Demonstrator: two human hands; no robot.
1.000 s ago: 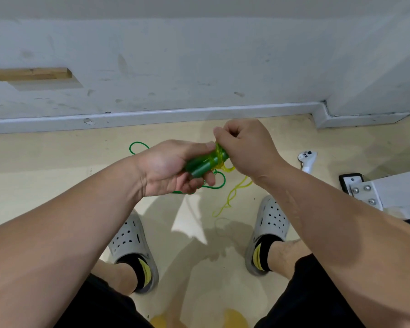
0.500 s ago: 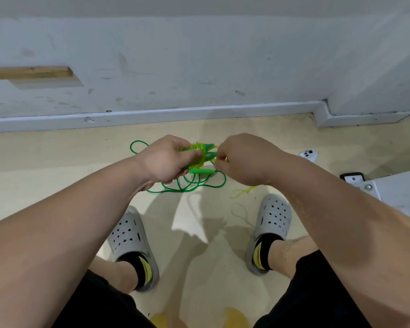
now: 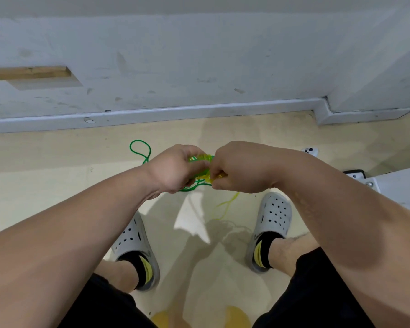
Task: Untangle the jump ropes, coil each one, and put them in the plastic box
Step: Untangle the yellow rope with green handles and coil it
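The bundle of ropes is up in the air between the two hands, over the floor and in front of the feet. It is green and yellow bits all mixed up.

The left hand has its grip closed round one side of the bundle, with the fingers curled over it. The right hand has its grip closed on the other side and seems to pinch a yellow piece. I think the hands are so close together so that one can hold the bundle steady while the other picks at the knot.

The green rope hangs down from the bundle and makes a loop on the floor near the wall. The yellow rope dangles thin under the right hand, between the two shoes. Letting the loose ends hang probably makes it easier to see which rope goes where.

The hands cover most of the bundle, so I cannot tell where the knot is or how the handles lie. A small white thing peeks out behind the right arm, half hidden. The plastic box is nowhere to be seen.
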